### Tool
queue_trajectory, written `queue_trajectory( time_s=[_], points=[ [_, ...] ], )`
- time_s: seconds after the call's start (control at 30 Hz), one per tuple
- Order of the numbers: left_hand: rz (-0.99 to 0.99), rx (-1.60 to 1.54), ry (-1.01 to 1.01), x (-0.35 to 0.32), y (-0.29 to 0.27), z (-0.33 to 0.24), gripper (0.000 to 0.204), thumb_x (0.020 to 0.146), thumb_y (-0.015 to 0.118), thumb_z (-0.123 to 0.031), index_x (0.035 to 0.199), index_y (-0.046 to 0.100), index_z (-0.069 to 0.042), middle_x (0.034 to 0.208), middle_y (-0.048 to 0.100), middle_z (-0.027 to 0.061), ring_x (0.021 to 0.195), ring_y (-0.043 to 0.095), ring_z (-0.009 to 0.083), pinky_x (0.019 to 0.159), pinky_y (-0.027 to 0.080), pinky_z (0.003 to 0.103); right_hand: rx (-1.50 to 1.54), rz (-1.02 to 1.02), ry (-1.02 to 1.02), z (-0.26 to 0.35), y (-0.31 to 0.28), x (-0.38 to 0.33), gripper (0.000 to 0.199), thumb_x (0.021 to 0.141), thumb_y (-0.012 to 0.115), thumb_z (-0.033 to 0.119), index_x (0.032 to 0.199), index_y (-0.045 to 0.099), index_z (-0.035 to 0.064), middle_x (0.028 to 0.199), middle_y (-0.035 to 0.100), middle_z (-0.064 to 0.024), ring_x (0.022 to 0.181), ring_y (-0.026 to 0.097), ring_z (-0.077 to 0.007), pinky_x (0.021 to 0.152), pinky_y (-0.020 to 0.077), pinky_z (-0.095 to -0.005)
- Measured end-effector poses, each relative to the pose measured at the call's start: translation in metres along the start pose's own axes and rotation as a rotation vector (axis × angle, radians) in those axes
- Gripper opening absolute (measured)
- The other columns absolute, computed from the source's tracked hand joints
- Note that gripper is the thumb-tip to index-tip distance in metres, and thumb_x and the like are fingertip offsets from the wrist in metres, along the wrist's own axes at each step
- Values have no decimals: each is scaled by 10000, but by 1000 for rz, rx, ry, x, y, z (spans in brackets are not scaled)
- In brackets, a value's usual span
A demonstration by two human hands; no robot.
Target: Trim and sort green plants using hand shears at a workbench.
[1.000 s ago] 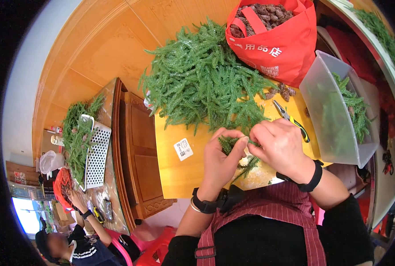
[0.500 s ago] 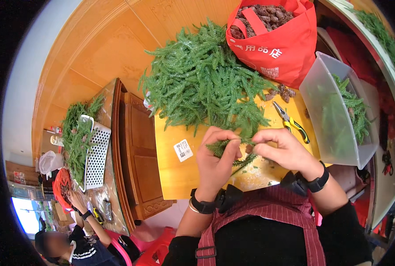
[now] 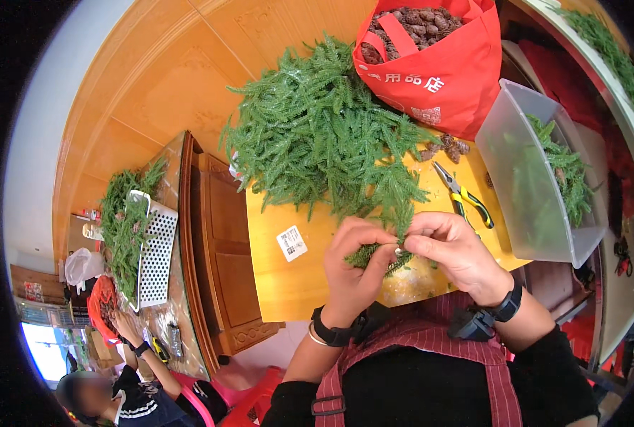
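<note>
Both my hands meet over the near edge of the yellow table (image 3: 281, 277), fingertips nearly touching. My left hand (image 3: 359, 263) is closed in a pinch on a green artificial pine sprig (image 3: 362, 255), whose needles show under the fingers. Against it, the thumb and forefinger of my right hand (image 3: 453, 249) pinch the same sprig at its middle. A small pale spot shows between the fingertips, too small to name. Just beyond them lies a big heap of green pine sprigs (image 3: 320, 135). Yellow-and-black pliers (image 3: 465, 196) rest right of my right hand, with a few pine cones (image 3: 446, 147) behind.
A red bag (image 3: 431, 78) full of pine cones stands at the back right. Beside it, a translucent bin (image 3: 527, 185) holds sprigs. A white label (image 3: 292, 243) lies on the table's left. At far left, another person (image 3: 132, 384) works near a white perforated basket (image 3: 156, 252).
My hands have drawn closer together, the right one turning inward over the sprig. A brown bit seen between the fingers before is now hidden. The view has shifted slightly.
</note>
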State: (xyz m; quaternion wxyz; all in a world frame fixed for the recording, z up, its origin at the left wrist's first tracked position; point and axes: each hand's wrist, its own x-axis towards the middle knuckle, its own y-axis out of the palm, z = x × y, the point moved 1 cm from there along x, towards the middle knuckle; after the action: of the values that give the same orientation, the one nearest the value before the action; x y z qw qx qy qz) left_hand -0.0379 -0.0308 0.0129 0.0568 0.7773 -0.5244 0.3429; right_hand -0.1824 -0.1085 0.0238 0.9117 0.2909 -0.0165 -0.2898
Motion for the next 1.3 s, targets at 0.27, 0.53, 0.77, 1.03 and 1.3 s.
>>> queue_trajectory(
  time_s=[0.27,0.53,0.77,1.03,1.3],
  points=[
    [-171,-334,-405,1,16,-10,48,807,583,-32,836,552,-11,744,527,51,575,503,87,526,399,198,-110,-247,-280,-4,13,2,56,813,595,55,862,585,30,825,561,14,728,489,-51,649,391,-203],
    [-157,-574,-616,4,21,-12,117,877,517,-74,977,490,-20,649,499,-7,574,496,56,506,392,187,-589,-241,-479,4,6,1,206,787,586,-8,987,544,19,855,560,-22,733,495,-65,647,408,-193],
    [-130,-478,-567,6,20,-17,75,849,558,-47,876,528,16,778,505,35,593,526,67,497,413,187,-317,-229,-426,-5,1,1,197,802,566,-37,989,534,17,903,532,-53,761,522,-95,596,447,-218],
    [-169,-629,-736,9,20,-19,78,842,568,-39,887,532,13,798,495,36,584,527,73,494,417,194,-1046,-189,-911,1,2,-2,199,714,532,-103,857,599,19,907,521,-106,776,552,-216,628,458,-275],
    [-121,-148,-247,7,12,-12,85,744,642,15,826,625,-3,751,571,69,671,547,153,608,428,251,-193,-50,-62,29,-7,-2,168,849,513,75,1003,533,12,925,574,-25,835,533,-86,736,419,-210]
  ],
)
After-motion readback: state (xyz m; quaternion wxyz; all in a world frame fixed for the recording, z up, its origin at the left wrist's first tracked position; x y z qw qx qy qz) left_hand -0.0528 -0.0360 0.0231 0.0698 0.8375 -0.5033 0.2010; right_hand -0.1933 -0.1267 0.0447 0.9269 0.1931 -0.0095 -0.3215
